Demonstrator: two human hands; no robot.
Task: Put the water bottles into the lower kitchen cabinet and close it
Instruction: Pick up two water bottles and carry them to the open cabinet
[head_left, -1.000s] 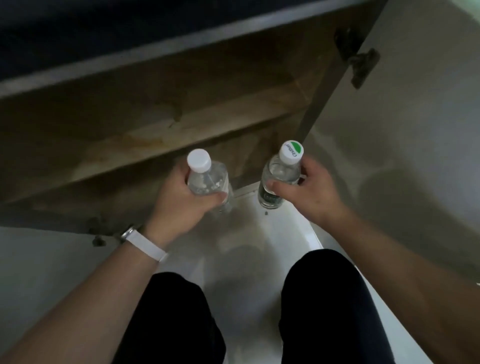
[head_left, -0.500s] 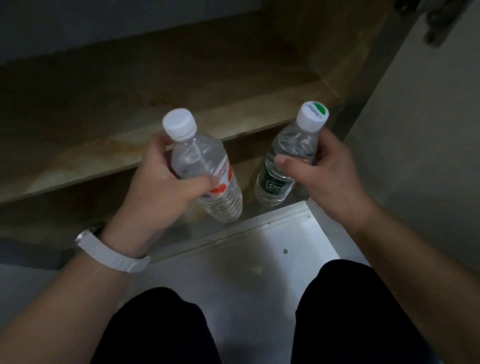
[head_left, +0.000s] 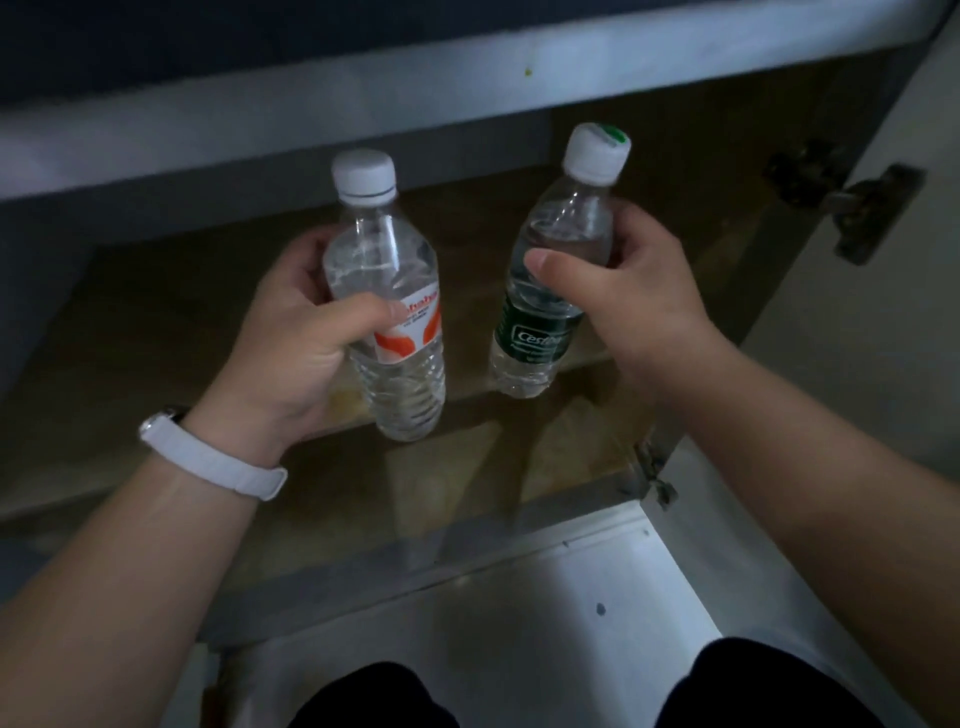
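grips the red-labelled water bottle (head_left: 387, 291) with the left hand (head_left: 296, 353), thumb laid across the label and fingers curled round behind. grips the green-labelled water bottle (head_left: 550, 296) with the right hand (head_left: 639, 306) high on its clear shoulder, thumb in front. holds both side by side, apart from each other, white caps up, in front of the open lower cabinet (head_left: 441, 499), over the front edge of its brown shelf (head_left: 156, 327) (cannot tell whether either base touches the wood). carries the red-labelled one nearly upright; tilts the green-labelled one a little, cap leaning right. wears a white wristband (head_left: 208, 457) on the left wrist. has the cabinet door (head_left: 857, 395) swung wide at the right, with a dark hinge (head_left: 857, 208) on its inner face. crouches over a pale floor (head_left: 519, 613), with dark-clad knees (head_left: 753, 686) at the bottom edge of view.
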